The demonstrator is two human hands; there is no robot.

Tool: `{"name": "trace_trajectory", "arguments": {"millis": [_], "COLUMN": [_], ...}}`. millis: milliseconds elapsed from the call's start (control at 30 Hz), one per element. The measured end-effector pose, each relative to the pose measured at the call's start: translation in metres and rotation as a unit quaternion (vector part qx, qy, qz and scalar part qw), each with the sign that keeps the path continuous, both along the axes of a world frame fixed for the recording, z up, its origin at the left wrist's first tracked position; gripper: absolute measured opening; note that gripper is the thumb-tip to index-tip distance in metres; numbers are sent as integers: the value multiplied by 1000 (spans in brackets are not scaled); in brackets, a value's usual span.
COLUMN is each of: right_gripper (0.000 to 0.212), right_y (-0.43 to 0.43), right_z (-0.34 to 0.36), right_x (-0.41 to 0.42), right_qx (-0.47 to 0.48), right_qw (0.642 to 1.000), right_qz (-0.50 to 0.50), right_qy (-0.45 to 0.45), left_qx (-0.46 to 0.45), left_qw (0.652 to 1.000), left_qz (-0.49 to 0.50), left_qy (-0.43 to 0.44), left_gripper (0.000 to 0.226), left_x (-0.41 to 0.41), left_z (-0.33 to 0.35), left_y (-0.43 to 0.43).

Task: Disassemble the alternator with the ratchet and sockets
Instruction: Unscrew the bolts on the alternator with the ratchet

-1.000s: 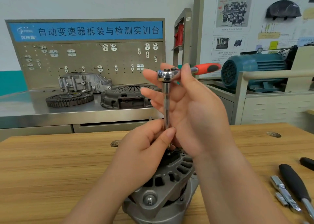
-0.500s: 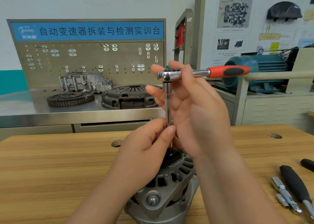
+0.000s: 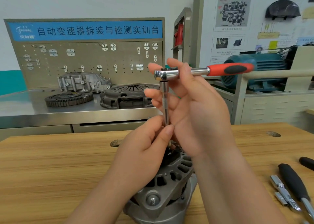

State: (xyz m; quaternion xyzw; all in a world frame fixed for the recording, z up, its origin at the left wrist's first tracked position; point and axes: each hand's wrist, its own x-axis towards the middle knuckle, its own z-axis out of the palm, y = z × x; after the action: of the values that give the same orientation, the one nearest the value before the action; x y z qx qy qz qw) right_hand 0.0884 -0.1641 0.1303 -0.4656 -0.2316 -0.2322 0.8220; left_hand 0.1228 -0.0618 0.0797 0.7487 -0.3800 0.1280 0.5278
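A grey cast alternator (image 3: 171, 196), its housing ringed with vent slots, stands at the near centre of a wooden table (image 3: 51, 172). The left hand (image 3: 144, 155) pinches the lower end of an upright extension bar (image 3: 165, 103) between thumb and fingertips. The right hand (image 3: 197, 115) holds the red-handled ratchet (image 3: 203, 71) at its head, thumb over the neck, other fingers loosely spread behind the bar. The hands hide the bar's tip, and the frame cuts off the alternator's near edge.

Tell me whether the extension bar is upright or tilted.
Upright: the extension bar stands near vertical between alternator and ratchet head.
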Motion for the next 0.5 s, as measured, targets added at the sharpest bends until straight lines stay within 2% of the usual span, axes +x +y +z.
{"name": "trace_trajectory", "arguments": {"millis": [100,167,233,267,333,367,400,433,500], "right_gripper": [37,24,15,16,21,23,22,21,18], "right_y": [-1,0,3,4,6,6,6,7,7], "right_z": [0,-3,-6,-7,-9,-11,-12,-11,-7], "right_x": [1,3,4,5,6,7,8,7,5], "right_qx": [11,5,-27,-59,-142,-168,-170,-150,-72], "right_qw": [1000,1000,993,978,923,904,904,922,974], "right_qz": [25,-7,-105,-184,-323,-354,-354,-325,-195], "right_qy": [8,-5,-48,-81,-155,-174,-170,-150,-88], "left_qx": [4,3,3,3,5,4,3,1,-2], "left_qw": [1000,1000,1000,1000,1000,1000,1000,1000,1000], "left_qz": [6,8,9,15,22,20,18,14,-1], "left_qy": [-14,-8,1,2,5,7,7,8,14], "left_gripper": [42,42,38,32,23,23,24,26,31], "left_x": [1,2,2,3,3,3,3,2,3], "left_z": [0,1,1,1,0,0,0,0,0], "left_y": [-1,-1,-1,0,0,0,-1,-1,-1]}}
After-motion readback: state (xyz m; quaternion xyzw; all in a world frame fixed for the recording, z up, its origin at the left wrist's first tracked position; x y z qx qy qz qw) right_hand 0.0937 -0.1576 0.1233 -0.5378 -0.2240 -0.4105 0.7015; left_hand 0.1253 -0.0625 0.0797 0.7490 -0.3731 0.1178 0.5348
